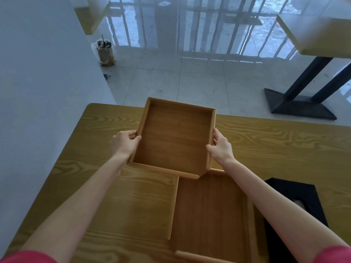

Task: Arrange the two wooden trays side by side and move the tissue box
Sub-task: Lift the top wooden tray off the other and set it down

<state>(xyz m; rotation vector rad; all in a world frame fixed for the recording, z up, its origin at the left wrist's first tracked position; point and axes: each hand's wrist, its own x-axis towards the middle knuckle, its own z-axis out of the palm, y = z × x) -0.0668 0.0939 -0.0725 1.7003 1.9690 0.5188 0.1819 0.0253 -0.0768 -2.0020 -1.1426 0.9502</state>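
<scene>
I hold a square wooden tray (174, 137) above the table, tilted, its near corner over the second tray. My left hand (124, 144) grips its left rim and my right hand (221, 147) grips its right rim. The second wooden tray (209, 211) lies flat on the wooden table (117, 205), nearer to me and to the right; my right forearm crosses its right side. A black tissue box (296, 196) sits on the table right of that tray, partly hidden by my right arm.
A grey wall (47, 73) runs along the table's left side. Beyond the far table edge is tiled floor with a bagged cup (105, 52). Another table with a black metal base (300, 105) stands at the right.
</scene>
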